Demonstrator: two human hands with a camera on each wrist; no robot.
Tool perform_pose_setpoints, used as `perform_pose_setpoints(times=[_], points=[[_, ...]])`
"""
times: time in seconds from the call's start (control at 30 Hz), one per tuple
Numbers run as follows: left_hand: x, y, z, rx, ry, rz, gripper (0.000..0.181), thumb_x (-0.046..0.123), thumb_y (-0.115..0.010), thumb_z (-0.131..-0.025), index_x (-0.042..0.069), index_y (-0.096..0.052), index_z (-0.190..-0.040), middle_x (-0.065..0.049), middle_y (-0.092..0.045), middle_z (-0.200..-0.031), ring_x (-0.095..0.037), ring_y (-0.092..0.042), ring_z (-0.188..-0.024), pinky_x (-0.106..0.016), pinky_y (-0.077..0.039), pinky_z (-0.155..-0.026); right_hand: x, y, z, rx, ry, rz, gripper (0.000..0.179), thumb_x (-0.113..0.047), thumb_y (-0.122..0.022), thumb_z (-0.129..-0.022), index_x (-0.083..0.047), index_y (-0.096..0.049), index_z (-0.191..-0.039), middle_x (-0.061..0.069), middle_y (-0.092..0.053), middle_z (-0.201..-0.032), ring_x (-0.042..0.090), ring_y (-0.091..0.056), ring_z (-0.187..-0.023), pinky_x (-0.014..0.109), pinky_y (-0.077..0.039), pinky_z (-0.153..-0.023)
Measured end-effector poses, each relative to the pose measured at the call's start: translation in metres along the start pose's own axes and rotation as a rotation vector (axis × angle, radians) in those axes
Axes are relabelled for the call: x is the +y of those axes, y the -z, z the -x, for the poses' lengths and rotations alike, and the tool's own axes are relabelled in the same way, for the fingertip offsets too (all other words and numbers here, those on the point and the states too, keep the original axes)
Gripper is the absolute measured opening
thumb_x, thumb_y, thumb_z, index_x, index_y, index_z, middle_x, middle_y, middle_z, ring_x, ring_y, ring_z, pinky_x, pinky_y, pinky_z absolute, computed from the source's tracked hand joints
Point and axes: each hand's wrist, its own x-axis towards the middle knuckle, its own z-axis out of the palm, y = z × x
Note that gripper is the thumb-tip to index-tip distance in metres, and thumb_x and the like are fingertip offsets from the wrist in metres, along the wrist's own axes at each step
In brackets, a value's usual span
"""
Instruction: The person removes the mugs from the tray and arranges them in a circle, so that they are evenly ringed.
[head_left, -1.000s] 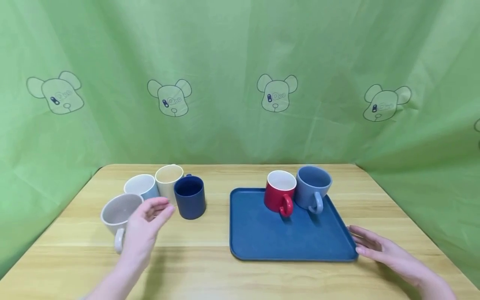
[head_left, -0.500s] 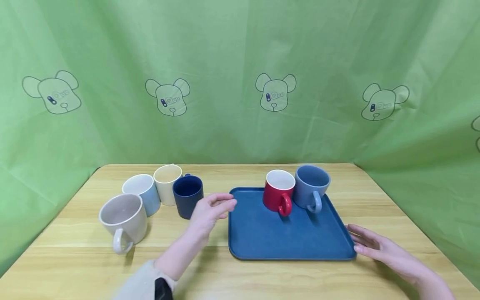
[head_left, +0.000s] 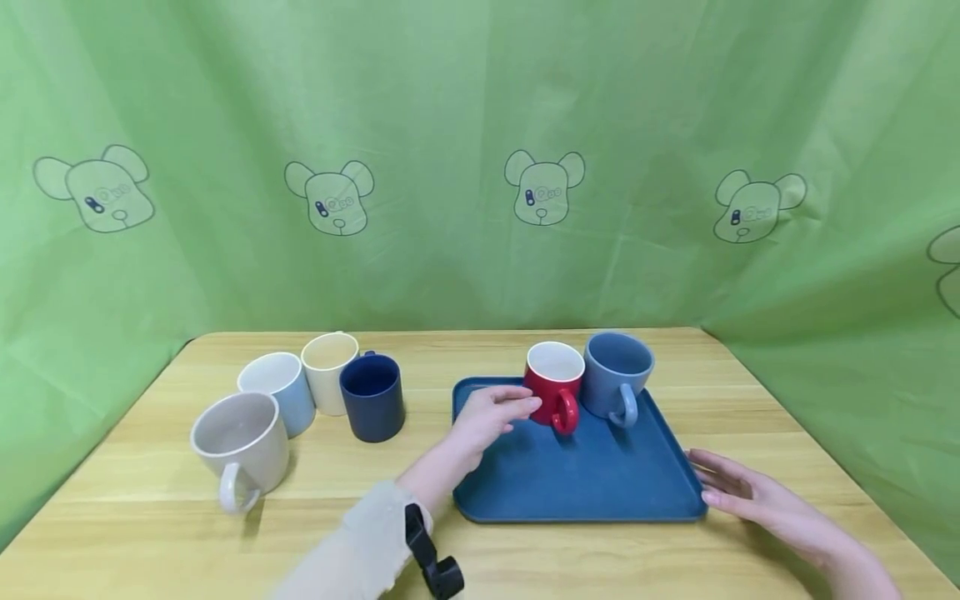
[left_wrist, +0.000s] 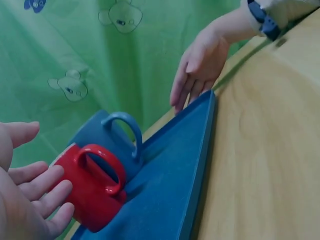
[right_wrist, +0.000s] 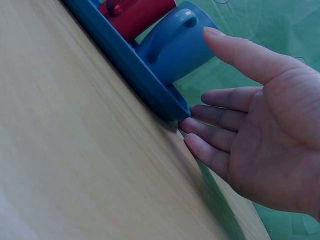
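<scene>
My left hand (head_left: 487,421) hovers over the left part of the blue tray (head_left: 577,492), its fingertips beside the red mug (head_left: 546,400). In the left wrist view those fingers (left_wrist: 47,192) are spread and grip nothing; whether they touch the red mug I cannot tell. Behind and right of it stands a blue-grey mug (head_left: 611,383), also on the tray, its handle facing me. At the tray's right edge my right hand (head_left: 750,500) rests with relaxed fingers. In the right wrist view the fingertips (right_wrist: 192,125) are at the tray's corner, thumb apart.
Left of the tray, several mugs stand upright on the wooden table (head_left: 360,533): a dark navy mug (head_left: 377,412), a cream mug (head_left: 326,387), a light blue mug (head_left: 296,404) and a large pale grey mug (head_left: 262,458). A green curtain (head_left: 450,275) hangs behind.
My left hand has travelled right, from beside the pale grey mug, past the navy mug, to the red mug. The right hand stays at the tray's edge. The mugs keep their places.
</scene>
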Motion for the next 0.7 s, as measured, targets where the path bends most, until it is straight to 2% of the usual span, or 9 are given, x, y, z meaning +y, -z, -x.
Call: perform_pose_setpoints(times=[0.2,0.33,0.47,0.7], points=[[-0.011,-0.014,-0.021,-0.027,0.016,-0.074,0.037,0.034,-0.069,-0.083,0.006,-0.067,-0.107,-0.003,-0.065,-0.1,-0.019,-0.058,-0.091,-0.04,-0.047,-0.085,-0.002,-0.001,0.0,-0.002,-0.013,-0.008,0.058,-0.01,-0.041,-0.099,0.012,-0.009,-0.142,0.037,-0.013,-0.143,-0.016,-0.037,-0.111,0.013,-0.035,-0.086],[-0.015,-0.027,-0.03,-0.059,0.013,-0.066,0.035,0.031,-0.07,-0.082,0.005,-0.068,-0.105,-0.002,-0.065,-0.093,-0.018,-0.059,-0.086,-0.038,-0.049,-0.082,-0.002,-0.001,-0.001,0.0,-0.02,-0.019,0.059,-0.011,-0.042,-0.098,0.012,-0.009,-0.142,0.037,-0.012,-0.144,-0.016,-0.037,-0.111,0.012,-0.035,-0.087],[-0.017,-0.04,-0.033,-0.066,0.02,-0.059,0.033,0.027,-0.071,-0.082,0.002,-0.067,-0.103,-0.002,-0.064,-0.091,-0.015,-0.058,-0.082,-0.035,-0.05,-0.079,-0.001,-0.001,-0.001,-0.003,-0.012,-0.031,0.059,-0.01,-0.042,-0.098,0.013,-0.009,-0.142,0.037,-0.012,-0.143,-0.016,-0.037,-0.111,0.012,-0.035,-0.087],[-0.021,-0.058,-0.034,-0.076,0.053,-0.022,0.025,0.027,-0.069,-0.084,0.004,-0.069,-0.094,-0.003,-0.069,-0.085,-0.02,-0.062,-0.088,-0.035,-0.051,-0.079,-0.001,0.0,0.0,0.0,-0.026,-0.024,0.059,-0.011,-0.042,-0.098,0.012,-0.009,-0.142,0.036,-0.012,-0.144,-0.016,-0.037,-0.111,0.012,-0.035,-0.087]])
